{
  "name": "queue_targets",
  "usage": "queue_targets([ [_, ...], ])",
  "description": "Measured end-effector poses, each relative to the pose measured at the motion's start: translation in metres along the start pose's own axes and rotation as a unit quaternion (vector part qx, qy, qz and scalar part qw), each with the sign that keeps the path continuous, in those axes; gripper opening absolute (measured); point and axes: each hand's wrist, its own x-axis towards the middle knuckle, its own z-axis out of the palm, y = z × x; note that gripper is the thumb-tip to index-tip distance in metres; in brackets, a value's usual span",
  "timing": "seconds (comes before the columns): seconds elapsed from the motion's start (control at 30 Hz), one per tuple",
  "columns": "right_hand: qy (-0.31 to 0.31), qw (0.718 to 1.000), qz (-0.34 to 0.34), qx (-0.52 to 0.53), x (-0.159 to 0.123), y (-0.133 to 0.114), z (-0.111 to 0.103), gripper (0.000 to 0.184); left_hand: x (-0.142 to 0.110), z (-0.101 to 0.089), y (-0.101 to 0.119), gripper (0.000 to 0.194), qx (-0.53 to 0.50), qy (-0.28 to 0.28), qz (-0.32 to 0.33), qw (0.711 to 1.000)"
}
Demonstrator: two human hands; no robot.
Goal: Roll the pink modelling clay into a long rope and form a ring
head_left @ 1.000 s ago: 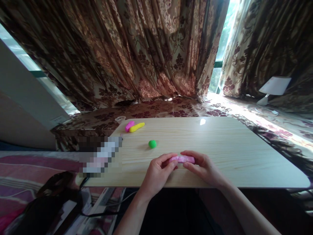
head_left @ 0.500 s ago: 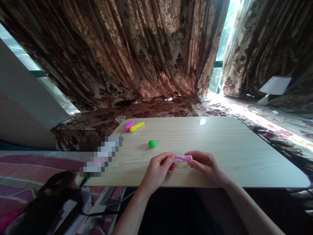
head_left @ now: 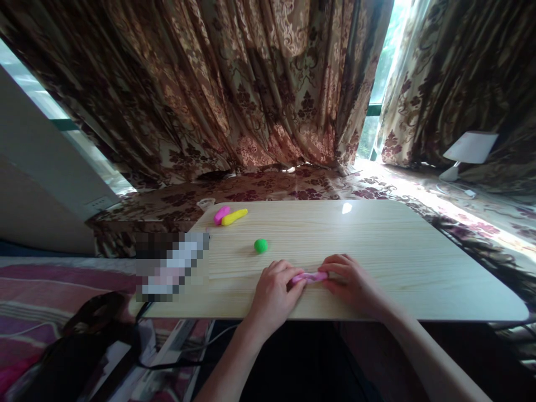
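Fingers (head_left: pixel 335 270) of left hand (head_left: pixel 272 290) and right hand (head_left: pixel 354 283), nearly together, pinch a pink strip (head_left: pixel 310 277); the pixelated object (head_left: pixel 173 265) is unreadable.

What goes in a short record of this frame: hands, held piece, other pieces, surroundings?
Left hand: gripping the left end of a pale pink strip
Right hand: fingers and thumb at its right end
Green ball: on the wood-grained table, beyond the left hand
Far-left corner: yellow strip beside magenta piece
Background: patterned curtains; white lamp at right
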Motion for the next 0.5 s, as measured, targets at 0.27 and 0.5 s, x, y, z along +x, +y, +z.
queue_targets([
  [0.27, 0.133, 0.978, 0.079, -0.14, 0.063, -0.001, 0.035, 0.037, -0.004, 0.007, 0.0, 0.016, 0.071, 0.01, 0.016, 0.997],
  [0.5, 0.112, 0.96, 0.094, -0.24, 0.049, -0.006, 0.068, 0.04, -0.014, -0.002, -0.006, 0.021, -0.042, 0.091, -0.007, 0.995],
])
